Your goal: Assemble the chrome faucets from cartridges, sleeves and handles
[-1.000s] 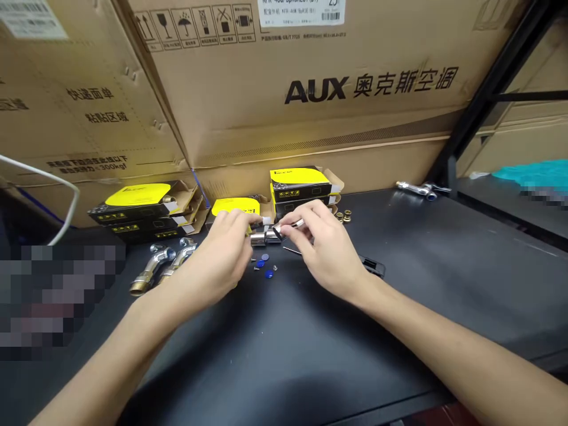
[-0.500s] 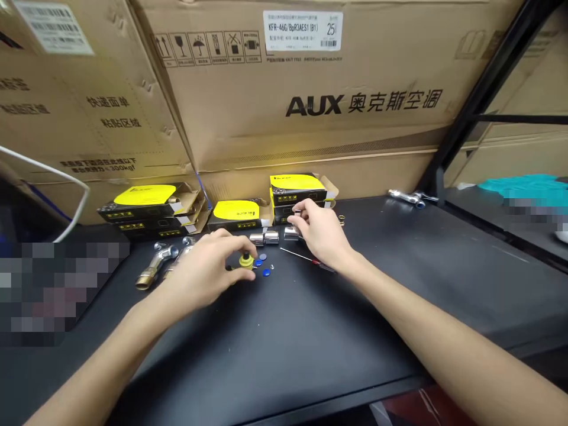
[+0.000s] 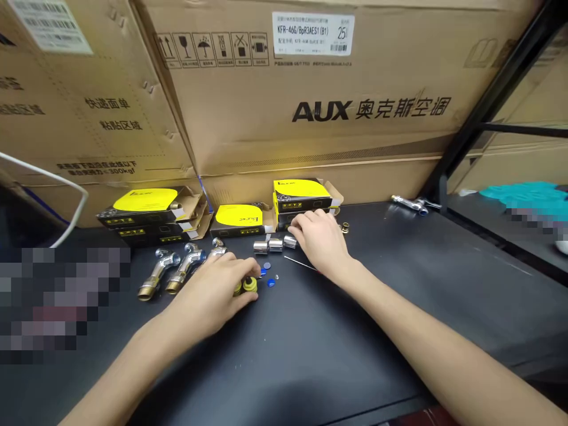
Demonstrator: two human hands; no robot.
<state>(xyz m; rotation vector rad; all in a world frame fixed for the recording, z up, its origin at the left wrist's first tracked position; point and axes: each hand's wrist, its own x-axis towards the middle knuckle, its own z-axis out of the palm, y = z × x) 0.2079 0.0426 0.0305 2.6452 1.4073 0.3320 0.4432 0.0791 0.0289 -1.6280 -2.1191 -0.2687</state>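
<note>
My left hand [image 3: 212,291] lies on the black table [image 3: 310,343], its fingers closed round a small yellow brass part [image 3: 247,285]. Just right of that part lie small blue caps [image 3: 268,279]. My right hand [image 3: 319,239] rests further back with curled fingers touching a short chrome sleeve [image 3: 290,241]; what its fingertips hold is hidden. Two more chrome sleeves [image 3: 268,245] lie in a row to the left of that one. A thin metal rod [image 3: 298,262] lies on the table under my right wrist.
Chrome elbow fittings with brass threads [image 3: 171,272] lie at the left. Yellow-and-black boxes [image 3: 151,210] [image 3: 302,194] stand along the back before large cardboard cartons [image 3: 310,112]. A chrome tap part [image 3: 410,204] lies far right by a black frame post.
My left hand has drawn back towards me with the yellow part. My right hand has put down the chrome piece and rod and settled by the sleeves.
</note>
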